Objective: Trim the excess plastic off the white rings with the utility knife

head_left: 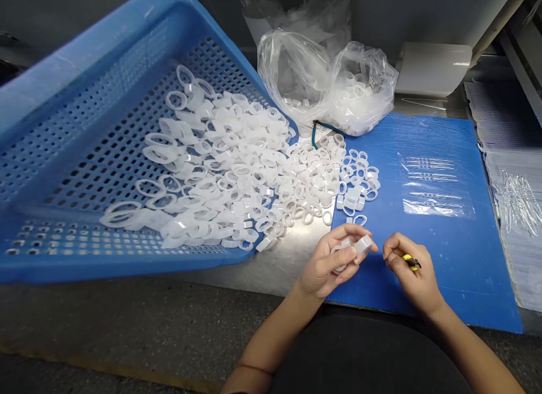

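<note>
Head view looks down at a busy counter. On the left, a blue plastic basket point(105, 268) with lots of small holes sits at a slant. It looks tipped so the white plastic rings point(237, 168) can slide down and spill out toward the person. The rings make a big pile that runs from the basket across the steel counter point(271, 270). Just past the top of the pile lie pliers with teal handles point(314, 135), close to the rings. Above them, clear plastic bags point(359, 89) hold more white rings.

Near the bottom middle, the left hand point(328, 264) curls closed around a few rings, with one white ring point(359, 246) sticking out past the fingers. The right hand point(412, 272) is close by and pinches a small yellow and black tool point(410, 262) in a narrow grip. Both hands are over a blue mat point(449, 270), which gives them a flat place to work. A few rings sit on it, next to a flat clear bag point(432, 185). At far right, thin clear tubes point(519, 202) lie on a stack of sheets point(503, 258).
</note>
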Demonstrator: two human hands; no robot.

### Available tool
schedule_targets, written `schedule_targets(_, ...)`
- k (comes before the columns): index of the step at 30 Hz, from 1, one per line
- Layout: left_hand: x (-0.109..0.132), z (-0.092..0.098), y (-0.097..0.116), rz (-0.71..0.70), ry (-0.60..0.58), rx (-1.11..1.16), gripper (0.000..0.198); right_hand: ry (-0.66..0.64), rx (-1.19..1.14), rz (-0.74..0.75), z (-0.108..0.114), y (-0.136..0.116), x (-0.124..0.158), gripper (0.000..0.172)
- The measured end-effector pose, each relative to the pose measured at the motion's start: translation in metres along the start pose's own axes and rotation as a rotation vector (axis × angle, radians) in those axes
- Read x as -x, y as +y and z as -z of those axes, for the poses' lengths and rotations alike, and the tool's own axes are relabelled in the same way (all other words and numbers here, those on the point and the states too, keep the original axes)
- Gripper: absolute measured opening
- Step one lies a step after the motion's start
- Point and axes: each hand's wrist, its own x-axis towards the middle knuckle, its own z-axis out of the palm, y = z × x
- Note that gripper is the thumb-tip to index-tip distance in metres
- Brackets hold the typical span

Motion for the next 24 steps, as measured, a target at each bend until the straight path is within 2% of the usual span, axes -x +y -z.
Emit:
schedule_targets(3,0.005,0.0,0.001,-0.196,0.064,-0.384,0.027,-0.016,-0.087,-0.041,0.0,-0.003,0.001,0.017)
schedule_targets(5,0.008,-0.001,0.003,-0.388,0.083,-0.703,0.02,-0.037,-0.162,-0.083,-0.001,-0.005,0.001,0.016)
schedule_targets(7,0.009,-0.003,0.005,-0.593,0.061,-0.957,0.021,-0.054,-0.203,-0.105,-0.002,-0.009,0.001,0.017)
schedule_targets(9,0.009,-0.004,0.006,-0.756,0.016,-1.113,0.028,-0.053,-0.191,-0.121,-0.003,-0.011,0.001,0.018)
schedule_targets(11,0.009,-0.004,0.005,-0.848,-0.011,-1.21,0.033,-0.049,-0.168,-0.143,-0.003,-0.013,0.0,0.018)
schedule_targets(16,0.009,-0.002,0.003,-0.883,0.008,-1.187,0.034,-0.066,-0.201,-0.182,-0.003,-0.013,-0.001,0.022)
schedule_targets(24,0.011,-0.002,0.007,-0.729,0.019,-1.006,0.019,-0.093,-0.414,-0.261,-0.004,-0.01,0.002,0.027)
